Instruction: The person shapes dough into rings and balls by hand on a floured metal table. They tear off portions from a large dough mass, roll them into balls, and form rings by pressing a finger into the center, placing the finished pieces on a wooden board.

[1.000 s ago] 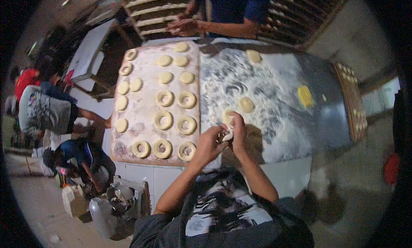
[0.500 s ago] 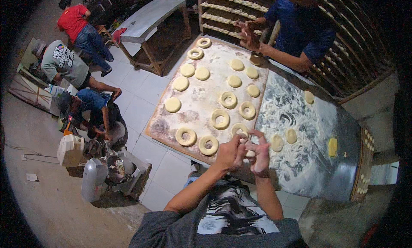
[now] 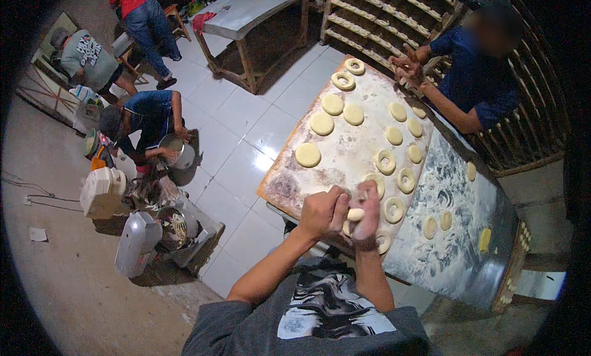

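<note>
Over the near edge of the floured wooden board (image 3: 295,182), my left hand (image 3: 323,211) has curled fingers around a piece of pale dough (image 3: 355,214). My right hand (image 3: 368,211) is just beside it on the same dough, blurred by motion. Several dough discs (image 3: 308,154) and rings (image 3: 406,180) lie on the board under and beyond my hands. To the right is a metal worktop (image 3: 462,214) streaked with flour, with a few discs and a yellow scraper (image 3: 485,239).
A co-worker in blue (image 3: 474,72) stands across the board before racks (image 3: 381,14) of dough pieces. At left, three people bend over work, one at a metal bowl (image 3: 184,156). A mixer (image 3: 138,242) stands low left; a metal table (image 3: 252,11) is at the back.
The view has swung left, so the board now appears further right and more floor shows. My hands have moved from the metal worktop to over the board's near edge, still on the dough.
</note>
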`<action>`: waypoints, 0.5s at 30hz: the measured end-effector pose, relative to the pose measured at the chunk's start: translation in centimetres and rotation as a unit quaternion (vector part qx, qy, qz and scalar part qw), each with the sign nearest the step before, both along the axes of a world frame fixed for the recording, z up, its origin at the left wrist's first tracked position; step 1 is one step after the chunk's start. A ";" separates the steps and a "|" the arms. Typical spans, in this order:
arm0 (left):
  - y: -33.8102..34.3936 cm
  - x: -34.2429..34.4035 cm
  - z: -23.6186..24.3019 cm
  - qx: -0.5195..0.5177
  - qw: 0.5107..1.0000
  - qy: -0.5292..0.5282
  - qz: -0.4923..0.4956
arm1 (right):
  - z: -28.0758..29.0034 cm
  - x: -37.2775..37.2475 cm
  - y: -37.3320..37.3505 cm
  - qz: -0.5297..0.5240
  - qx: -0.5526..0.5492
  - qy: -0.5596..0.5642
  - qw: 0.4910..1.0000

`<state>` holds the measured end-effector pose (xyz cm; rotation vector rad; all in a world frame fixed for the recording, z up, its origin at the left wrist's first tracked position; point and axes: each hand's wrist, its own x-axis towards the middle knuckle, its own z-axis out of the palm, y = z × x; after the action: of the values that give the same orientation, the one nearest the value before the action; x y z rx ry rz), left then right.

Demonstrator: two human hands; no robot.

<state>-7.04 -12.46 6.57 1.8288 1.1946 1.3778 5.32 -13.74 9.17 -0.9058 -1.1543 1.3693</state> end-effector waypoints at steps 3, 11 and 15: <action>0.9 -2.1 0.3 -0.024 0.999 0.001 0.033 | -0.1 -2.6 0.5 -0.023 -0.008 -0.061 0.998; 2.4 -6.1 1.3 -0.110 0.993 0.029 -0.011 | -0.1 -4.2 2.5 0.045 -0.095 0.074 0.992; 3.4 -6.9 1.7 -0.096 0.994 0.049 -0.024 | -1.3 -4.8 4.1 0.062 -0.054 -0.016 0.996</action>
<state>-13.97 -9.04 8.31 1.7938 1.2757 1.1177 0.48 -9.66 7.85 -0.9494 -1.1860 1.5352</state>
